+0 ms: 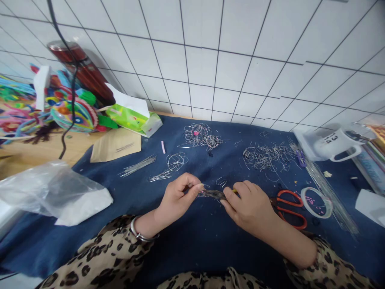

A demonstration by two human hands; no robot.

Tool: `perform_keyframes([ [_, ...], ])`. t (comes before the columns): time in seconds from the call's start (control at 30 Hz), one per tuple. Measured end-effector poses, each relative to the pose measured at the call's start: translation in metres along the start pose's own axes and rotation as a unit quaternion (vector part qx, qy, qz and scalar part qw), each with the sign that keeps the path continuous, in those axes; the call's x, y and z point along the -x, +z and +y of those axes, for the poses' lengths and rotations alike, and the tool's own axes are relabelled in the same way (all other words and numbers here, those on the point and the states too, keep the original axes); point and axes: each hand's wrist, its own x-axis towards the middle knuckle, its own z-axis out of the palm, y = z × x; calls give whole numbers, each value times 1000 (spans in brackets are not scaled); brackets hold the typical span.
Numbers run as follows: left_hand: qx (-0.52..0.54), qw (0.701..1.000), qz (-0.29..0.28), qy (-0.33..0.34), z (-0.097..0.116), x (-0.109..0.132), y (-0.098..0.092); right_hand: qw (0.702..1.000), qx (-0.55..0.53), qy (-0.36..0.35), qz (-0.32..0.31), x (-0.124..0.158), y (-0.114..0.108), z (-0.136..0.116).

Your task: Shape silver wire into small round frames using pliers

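My right hand (248, 202) is closed around the handles of a pair of pliers (215, 194), whose jaws point left. The thumb and fingers of my left hand (183, 192) pinch a small piece of thin wire (205, 186) at the jaw tips; most of it is hidden by the fingertips. Just beyond the pliers lies a small bent wire (221, 182) on the dark blue cloth (192, 241). A round wire shape (177, 161) and a bundle of short wires (161, 176) rest farther off to the left.
Red-handled scissors (290, 204) and a round dish (317, 202) with pink bits lie right. Tangled wire (266, 155), long straight wires (333, 200) and a white mug (341, 143) stand beyond. At left are a plastic bag (54, 188), brown card (116, 145) and a hanging black cable (73, 80).
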Motion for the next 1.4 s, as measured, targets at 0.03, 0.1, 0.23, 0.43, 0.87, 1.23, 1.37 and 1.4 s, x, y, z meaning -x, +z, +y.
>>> perform_keyframes([
  [0.03,3,1000,0,-1,0,0,0,1000,1,-3,2,0,1,0],
  [0.1,8,1000,0,-3,0,0,0,1000,2,-7,5,1,1,0],
  [0.23,4,1000,5,6,1,0,0,1000,3,-2,8,0,1,0],
  [0.43,-30,999,9,27,1,0,-1,1000,-1,14,-12,-1,-1,0],
  [0.87,-3,1000,8,18,2,0,0,1000,-18,15,-4,0,0,0],
  [1.23,28,1000,3,-9,1,2,2,1000,-9,3,-7,2,2,0],
  [1.37,15,1000,15,-3,2,3,3,1000,-10,21,-15,2,1,-1],
  [1.4,10,1000,17,-1,2,3,3,999,-11,25,-18,1,1,-1],
])
